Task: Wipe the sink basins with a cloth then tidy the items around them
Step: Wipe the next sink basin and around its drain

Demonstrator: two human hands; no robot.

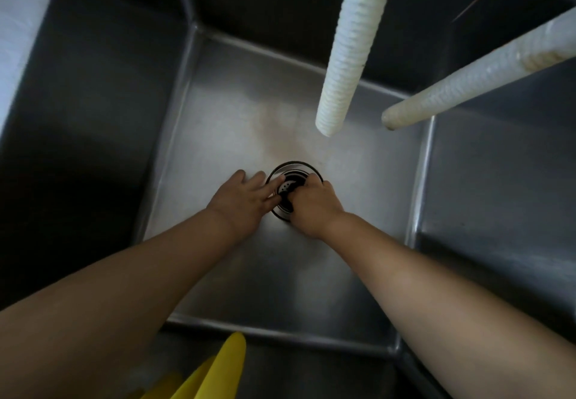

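I look straight down into a deep steel sink basin (224, 112). At the middle of its floor is the round drain with a dark perforated strainer (288, 184). My left hand (241, 199) lies flat beside the drain's left rim, with straight fingers reaching onto the rim. My right hand (313, 207) covers the drain's right side, its fingers curled round the strainer's dark centre part. No cloth shows in either hand.
Two white ribbed hoses hang over the basin: one (349, 56) straight above the drain, the other (467, 77) slanting in from the right. Something yellow (218, 370) lies at the near rim. Steep steel walls (498, 180) close in all sides.
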